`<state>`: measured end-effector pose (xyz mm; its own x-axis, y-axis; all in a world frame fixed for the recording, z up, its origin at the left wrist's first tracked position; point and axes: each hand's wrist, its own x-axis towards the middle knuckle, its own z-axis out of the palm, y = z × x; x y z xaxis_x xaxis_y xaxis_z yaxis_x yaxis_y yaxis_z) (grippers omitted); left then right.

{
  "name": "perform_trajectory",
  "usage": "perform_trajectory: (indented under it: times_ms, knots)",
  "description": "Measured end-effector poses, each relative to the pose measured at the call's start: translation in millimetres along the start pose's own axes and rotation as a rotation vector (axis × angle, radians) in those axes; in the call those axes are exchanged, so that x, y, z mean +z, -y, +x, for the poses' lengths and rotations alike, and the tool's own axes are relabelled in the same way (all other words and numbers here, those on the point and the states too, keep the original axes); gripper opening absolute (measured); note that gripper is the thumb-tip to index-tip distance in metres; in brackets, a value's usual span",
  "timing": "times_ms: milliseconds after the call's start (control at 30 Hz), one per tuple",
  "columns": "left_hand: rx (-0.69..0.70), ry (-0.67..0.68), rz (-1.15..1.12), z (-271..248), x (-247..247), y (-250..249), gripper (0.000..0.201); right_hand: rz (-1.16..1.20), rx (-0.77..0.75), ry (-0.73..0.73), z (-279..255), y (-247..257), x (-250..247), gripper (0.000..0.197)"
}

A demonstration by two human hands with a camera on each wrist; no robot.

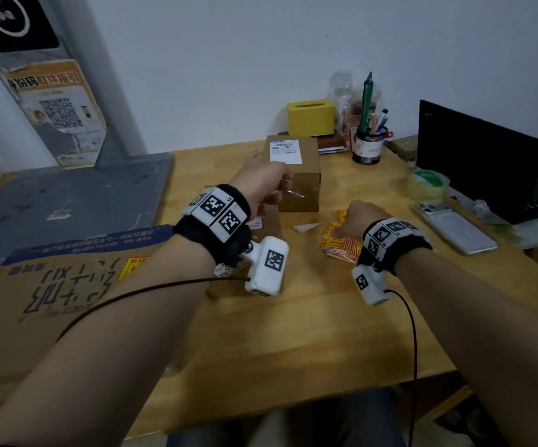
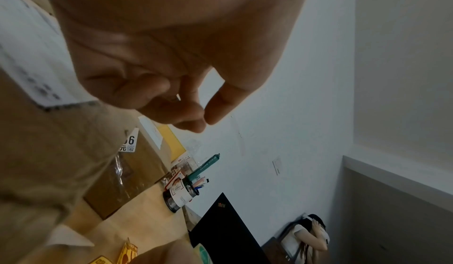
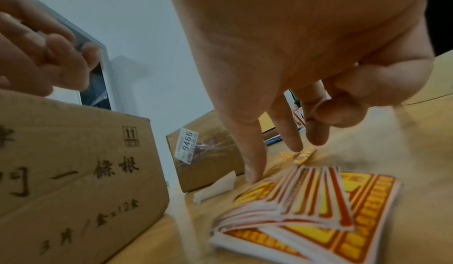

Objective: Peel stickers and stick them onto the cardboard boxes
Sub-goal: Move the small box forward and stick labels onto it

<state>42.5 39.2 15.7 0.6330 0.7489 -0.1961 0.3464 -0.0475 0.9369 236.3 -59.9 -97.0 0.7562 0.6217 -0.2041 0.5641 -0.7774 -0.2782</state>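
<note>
A fanned stack of red and yellow stickers [image 1: 341,246] [image 3: 318,210] lies on the wooden table [image 1: 309,317]. My right hand [image 1: 341,227] [image 3: 282,142] reaches down on it, its straight index fingertip touching the top sticker's edge. My left hand [image 1: 270,195] [image 2: 204,121] hovers with loosely curled fingers above a brown box [image 1: 269,225] [image 3: 73,161]; I see nothing in it. Beyond stands a smaller taped box [image 1: 299,182] [image 3: 208,157] with a white label. A big printed box [image 1: 51,295] at the left bears a yellow sticker [image 1: 133,267].
A white paper scrap [image 1: 306,227] lies between box and stickers. To the right are a phone [image 1: 454,227], a tape roll [image 1: 428,185] and a black laptop [image 1: 480,162]. A pen holder [image 1: 369,146] and a yellow tissue box [image 1: 311,119] stand at the back. A grey stand base [image 1: 67,204] fills the far left.
</note>
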Motion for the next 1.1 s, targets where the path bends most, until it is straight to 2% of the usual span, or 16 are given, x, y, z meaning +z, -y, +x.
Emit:
perform_trajectory:
  times_ms: [100, 267, 367, 500, 700, 767, 867, 933, 1000, 1100]
  knots:
    - [-0.025, 0.017, 0.035, 5.3, 0.9, 0.3, 0.033, 0.009, 0.013, 0.020, 9.7, -1.1, 4.2, 0.045]
    - [-0.051, 0.023, 0.007, 12.8, 5.5, 0.9, 0.031, 0.041, 0.041, -0.096, 26.6, 0.3, 2.4, 0.037]
    - [-0.036, 0.018, -0.001, 17.0, 10.7, 0.2, 0.025, 0.040, 0.031, -0.056, 34.4, -1.0, 3.8, 0.033]
    - [-0.033, 0.016, -0.003, 20.8, 14.2, 0.3, 0.014, 0.068, 0.093, -0.018, 42.0, -6.2, 0.8, 0.035]
    - [-0.044, 0.005, -0.003, 26.1, 13.9, 4.1, 0.028, 0.057, 0.145, -0.102, 49.4, -11.8, 1.6, 0.026]
    - [-0.044, 0.003, -0.001, 26.7, 13.5, 4.8, 0.029, 0.045, 0.123, -0.095, 49.6, -14.4, 1.2, 0.033]
    - [-0.051, 0.019, -0.006, 25.6, 12.8, 4.6, 0.027, 0.000, 0.052, -0.087, 50.7, -20.0, -0.3, 0.070]
    - [-0.052, 0.026, -0.009, 24.1, 11.9, 4.0, 0.025, -0.011, 0.024, -0.082, 51.2, -20.6, -1.1, 0.077]
    - [-0.055, 0.036, -0.014, 23.3, 11.1, 4.1, 0.025, -0.062, -0.010, -0.048, 49.6, -19.1, -1.0, 0.067]
    - [-0.056, 0.043, -0.037, 22.7, 9.9, 5.4, 0.028, -0.072, 0.000, -0.030, 46.1, -19.8, -1.0, 0.043]
